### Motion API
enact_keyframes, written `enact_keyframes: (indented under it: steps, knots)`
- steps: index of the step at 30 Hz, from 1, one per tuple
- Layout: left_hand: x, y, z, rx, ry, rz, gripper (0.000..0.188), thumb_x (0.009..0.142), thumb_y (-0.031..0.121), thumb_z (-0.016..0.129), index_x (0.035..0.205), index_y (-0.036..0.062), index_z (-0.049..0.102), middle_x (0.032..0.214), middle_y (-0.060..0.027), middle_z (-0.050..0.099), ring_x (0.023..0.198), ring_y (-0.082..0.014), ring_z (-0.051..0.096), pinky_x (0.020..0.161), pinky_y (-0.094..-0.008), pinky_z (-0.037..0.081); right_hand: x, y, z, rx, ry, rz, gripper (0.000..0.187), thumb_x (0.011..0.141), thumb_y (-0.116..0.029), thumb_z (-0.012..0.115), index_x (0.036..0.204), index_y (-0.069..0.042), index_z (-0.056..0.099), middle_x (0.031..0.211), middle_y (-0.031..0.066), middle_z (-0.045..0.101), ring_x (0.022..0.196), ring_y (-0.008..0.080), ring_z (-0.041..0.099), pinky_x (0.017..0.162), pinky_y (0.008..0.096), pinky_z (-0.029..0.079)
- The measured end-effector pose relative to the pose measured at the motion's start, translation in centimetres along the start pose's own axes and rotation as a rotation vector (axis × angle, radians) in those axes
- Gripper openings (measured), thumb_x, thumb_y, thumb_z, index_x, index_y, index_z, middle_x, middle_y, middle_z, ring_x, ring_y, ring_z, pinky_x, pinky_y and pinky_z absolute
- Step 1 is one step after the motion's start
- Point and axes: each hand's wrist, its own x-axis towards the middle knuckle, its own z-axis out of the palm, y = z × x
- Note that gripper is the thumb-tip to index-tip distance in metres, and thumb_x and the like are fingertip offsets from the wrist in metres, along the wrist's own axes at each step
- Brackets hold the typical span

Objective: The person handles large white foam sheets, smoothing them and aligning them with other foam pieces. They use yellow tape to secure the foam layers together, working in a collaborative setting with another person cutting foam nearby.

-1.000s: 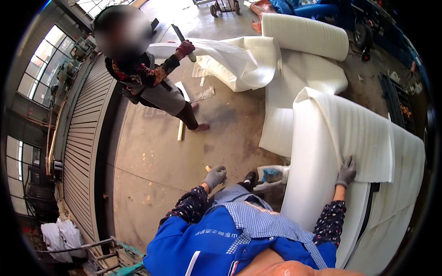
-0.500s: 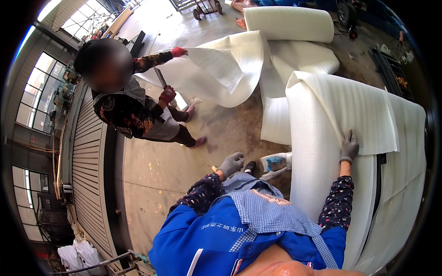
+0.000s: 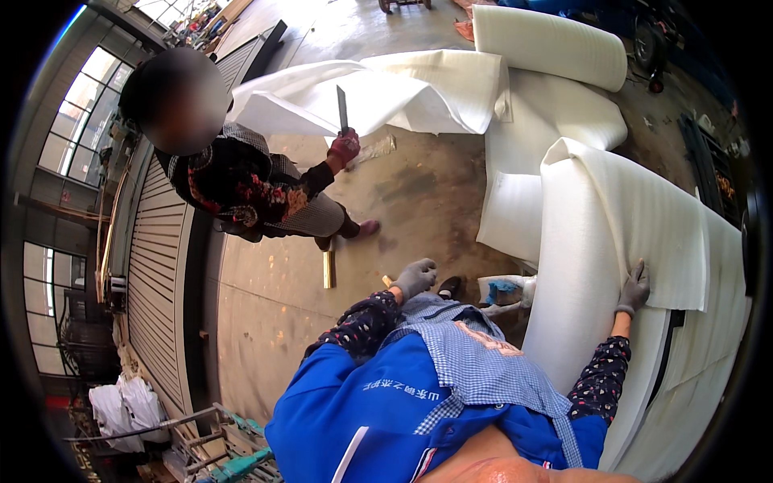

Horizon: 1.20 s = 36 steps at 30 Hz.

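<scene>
One grey-gloved right hand [image 3: 634,288], mine, lies at the right of the frame on the white foam flap [image 3: 660,221], near its lower corner, fingers straightened along the surface and not clenched round it. My left hand [image 3: 415,278] hangs loosely curled near the middle of the frame, its palm turned from view, so I cannot tell whether it holds anything. That flap lies folded over the large foam bundle [image 3: 568,282], just above a dark strip [image 3: 667,346]. Steadying it seems to be the step in hand, and I judge that a flat palm does this best, since digging fingertips would likely dent such soft-looking stuff. Pressure close to the corner should stop the edge lifting, and a second palm on the fold would spread the load. At upper left a co-worker [image 3: 250,181] holds a blade-like tool [image 3: 342,109] upright (my free hand does well to mind it), beside a loose white sheet [image 3: 302,101].
</scene>
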Motion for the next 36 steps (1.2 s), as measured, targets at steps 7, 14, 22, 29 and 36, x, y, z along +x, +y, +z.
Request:
enact_keyframes:
  steps: [7, 14, 22, 29, 36]
  knots:
    - [-0.5, -2.5, 0.2, 0.045, -0.04, -0.031, 0.027, 0.094, 0.019, 0.056, 0.114, 0.0007, 0.059, 0.082, -0.0042, 0.061, 0.07, -0.0112, 0.057, 0.063, -0.0266, 0.048, -0.1, 0.1, 0.3, 0.083, 0.029, -0.015, 0.044, 0.098, -0.039, 0.051, 0.111, 0.0, 0.066, 0.105, 0.0164, 0.069, 0.092, 0.0257, 0.068, 0.077, 0.0338, 0.051]
    - [-0.5, -3.4, 0.1, -0.002, 0.0, -0.099, 0.031, 0.089, 0.02, 0.056, 0.112, 0.0004, 0.061, 0.094, -0.0171, 0.068, 0.088, -0.025, 0.065, 0.077, -0.0337, 0.05, 0.5, 1.3, 0.2, 0.031, -0.004, 0.005, 0.046, 0.097, -0.043, 0.052, 0.106, 0.0, 0.067, 0.091, 0.0128, 0.072, 0.08, 0.0202, 0.067, 0.072, 0.0323, 0.051]
    - [-2.0, -0.5, 0.0, 0.051, -0.041, -0.022, 0.026, 0.091, 0.019, 0.055, 0.109, 0.0007, 0.061, 0.089, -0.0085, 0.065, 0.08, -0.0163, 0.061, 0.072, -0.0308, 0.05, 0.1, 0.8, 0.3, 0.04, 0.093, -0.067, 0.043, 0.097, -0.042, 0.053, 0.093, -0.002, 0.069, 0.079, 0.0111, 0.07, 0.069, 0.0236, 0.065, 0.063, 0.036, 0.048]
    - [-1.2, -2.6, 0.0, 0.093, -0.036, -0.01, 0.025, 0.09, 0.019, 0.056, 0.108, 0.002, 0.061, 0.085, -0.0069, 0.063, 0.076, -0.0144, 0.059, 0.067, -0.0292, 0.048, 0.7, 1.6, 0.8, 0.03, 0.066, -0.051, 0.046, 0.097, -0.044, 0.052, 0.103, -0.002, 0.069, 0.092, 0.0119, 0.072, 0.083, 0.0211, 0.068, 0.073, 0.0324, 0.052]
    - [-1.0, -3.0, 0.8, 0.088, -0.036, -0.07, 0.025, 0.09, 0.018, 0.057, 0.11, 0.0031, 0.061, 0.082, -0.0059, 0.062, 0.073, -0.0126, 0.058, 0.064, -0.0283, 0.047, 0.6, 1.6, 0.5, 0.082, 0.04, -0.022, 0.044, 0.098, -0.041, 0.052, 0.102, -0.001, 0.069, 0.087, 0.0112, 0.072, 0.079, 0.021, 0.068, 0.072, 0.0328, 0.051]
